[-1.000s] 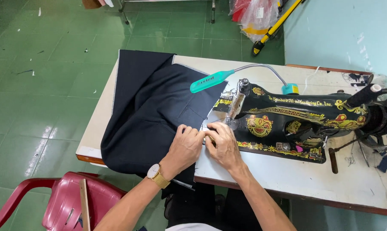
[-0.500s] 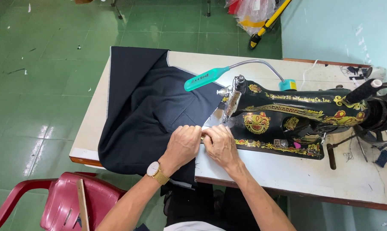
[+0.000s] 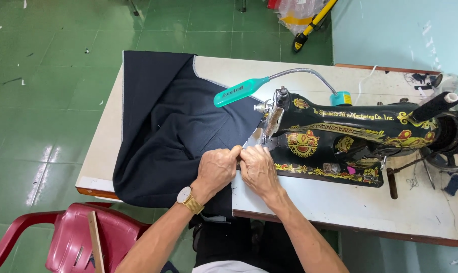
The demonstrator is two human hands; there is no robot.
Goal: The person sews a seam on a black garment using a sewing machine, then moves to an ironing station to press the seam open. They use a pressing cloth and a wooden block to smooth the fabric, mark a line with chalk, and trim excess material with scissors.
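While both hands met at the needle, left hand (image 3: 216, 171) curled, pinching the dark fabric (image 3: 173, 131) edge. Right hand (image 3: 258, 169) also pinched it, fingers bent, beside the black sewing machine (image 3: 350, 139). Fabric lay spread across the white table (image 3: 340, 194).

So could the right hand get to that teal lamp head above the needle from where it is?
Probably yes. The right hand rests on the dark cloth just in front of the needle, and the teal lamp head hangs above and behind it, with nothing visible between them.
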